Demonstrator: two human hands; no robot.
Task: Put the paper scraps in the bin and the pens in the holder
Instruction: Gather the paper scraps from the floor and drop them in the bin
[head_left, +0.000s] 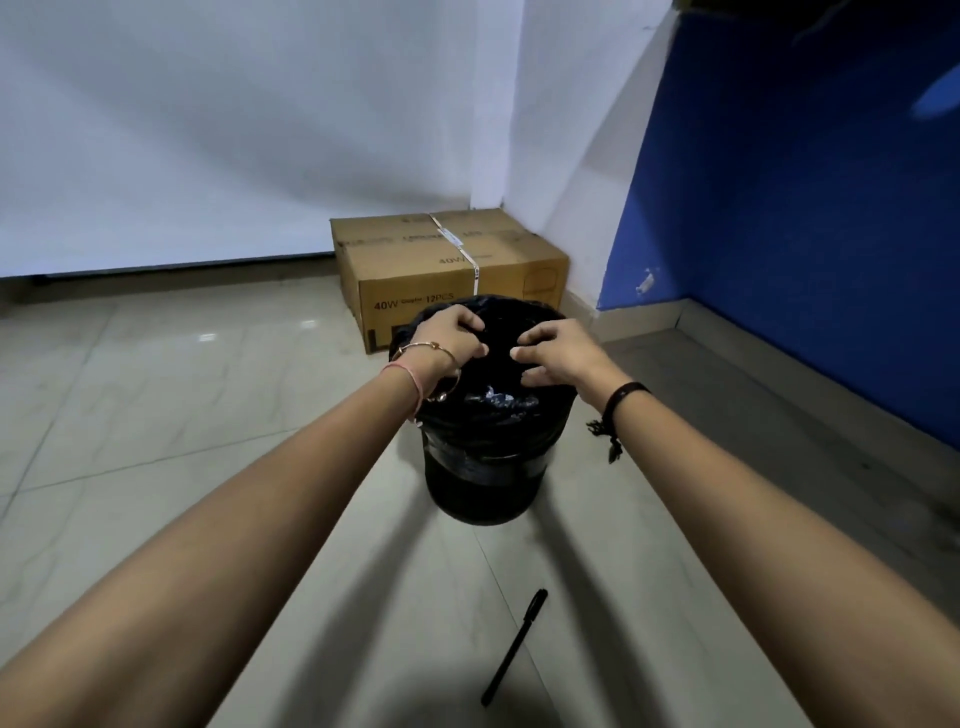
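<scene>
Nearest the camera, a slim black pen (514, 647) lies on the pale tiled floor, well behind both hands and between the forearms. Ahead, the left hand (447, 340) and right hand (558, 356) hover over the round black bin lined with a black plastic bag (483, 457), fingers curled; whether they grip paper I cannot tell. Pale crumpled scraps (496, 400) show inside, just below the hands. Judging by this, the scrap step is finishing; next comes reaching back for the pen. No holder is visible.
</scene>
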